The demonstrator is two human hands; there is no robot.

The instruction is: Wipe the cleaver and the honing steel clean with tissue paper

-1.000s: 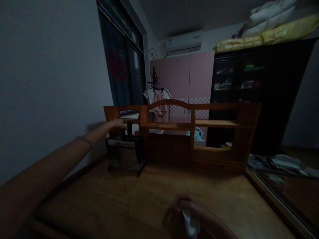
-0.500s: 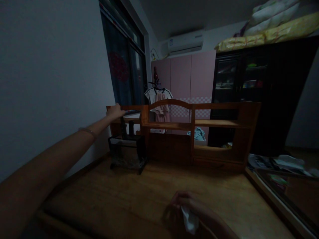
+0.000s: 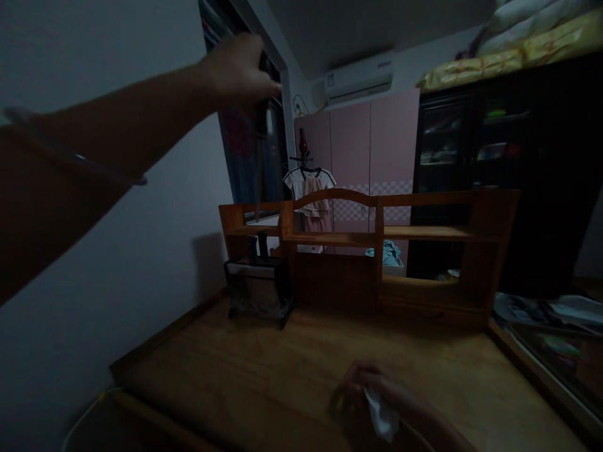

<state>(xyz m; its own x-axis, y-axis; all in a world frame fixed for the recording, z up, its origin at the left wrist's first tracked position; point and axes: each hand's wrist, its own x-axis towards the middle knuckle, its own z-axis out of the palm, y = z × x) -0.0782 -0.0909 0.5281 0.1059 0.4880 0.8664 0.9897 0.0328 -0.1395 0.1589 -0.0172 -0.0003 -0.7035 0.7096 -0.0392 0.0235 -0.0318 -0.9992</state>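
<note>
My left hand [image 3: 238, 72] is raised high, near the window, closed round the dark handle of a long thin tool [image 3: 259, 157] that hangs straight down; its kind is too dark to name. Its lower end hangs above a black rack [image 3: 258, 287] on the wooden desk [image 3: 292, 370], in which other dark handles stand. A bracelet sits on my left wrist. Low in front, my right hand [image 3: 372, 398] rests on the desk, fingers closed on a white cloth [image 3: 380, 414].
A wooden shelf unit [image 3: 377, 242] runs along the back of the desk. Behind it stand a pink wardrobe [image 3: 372, 144], hanging clothes [image 3: 311, 188] and a dark glass cabinet [image 3: 475, 150]. The wall is on the left, and papers [image 3: 537, 307] lie at right.
My left hand has risen from the rack up to window height, drawing the long thin tool out with it. My right hand has stayed on the desk with the cloth.
</note>
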